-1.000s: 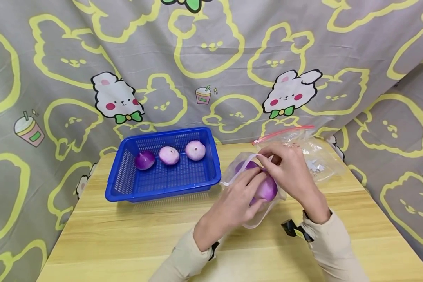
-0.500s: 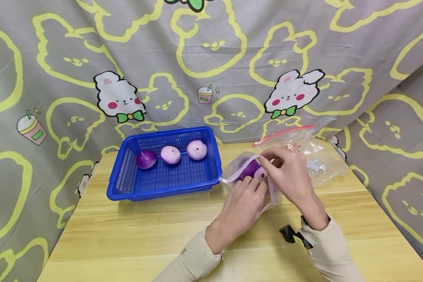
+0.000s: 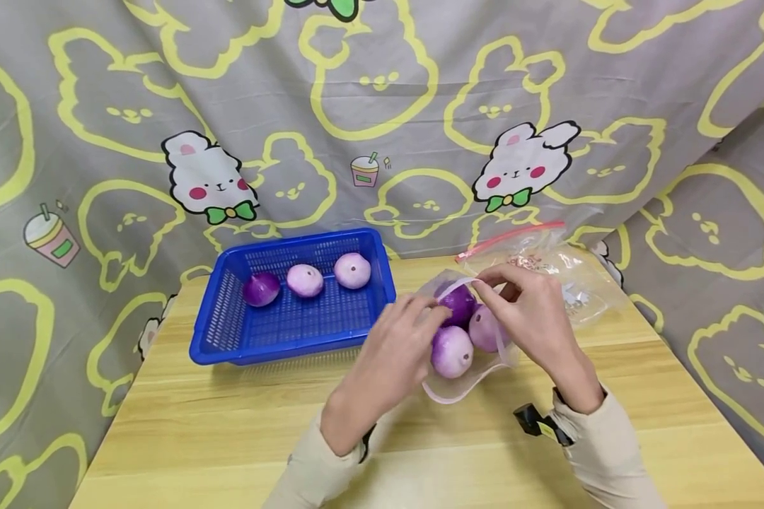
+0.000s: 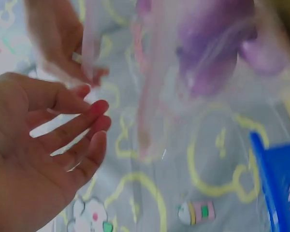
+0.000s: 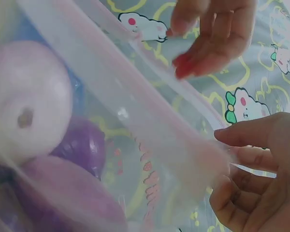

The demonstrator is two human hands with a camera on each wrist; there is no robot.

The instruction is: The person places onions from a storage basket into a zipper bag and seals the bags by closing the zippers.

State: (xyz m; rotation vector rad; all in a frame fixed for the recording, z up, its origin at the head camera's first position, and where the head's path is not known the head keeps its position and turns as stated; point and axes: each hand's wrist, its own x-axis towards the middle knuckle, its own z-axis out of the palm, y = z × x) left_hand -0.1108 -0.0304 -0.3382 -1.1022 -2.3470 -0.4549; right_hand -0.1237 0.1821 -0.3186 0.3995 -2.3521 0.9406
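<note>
A clear zip bag (image 3: 448,392) with a pale rim gapes on the table, slightly right of centre in the head view. Inside it lie a dark purple onion (image 3: 460,305), a paler onion (image 3: 452,352) and another onion (image 3: 484,329). My right hand (image 3: 531,311) pinches the bag's rim between thumb and fingers, and the right wrist view shows that same grip. At the bag's left side is my left hand (image 3: 388,346), its fingertips overlapping the mouth. In the left wrist view its fingers (image 4: 70,130) are loosely bent with nothing between them.
A blue plastic basket (image 3: 296,345) stands to the left, holding a purple onion (image 3: 261,289) and two paler onions (image 3: 305,281). Behind my right hand lies another clear bag (image 3: 566,272) with a red zip. A patterned curtain (image 3: 414,106) hangs behind the wooden table (image 3: 229,438).
My left hand has let go of an onion, which now sits in the bag, and has drawn back to the left. My right hand keeps its pinch on the rim.
</note>
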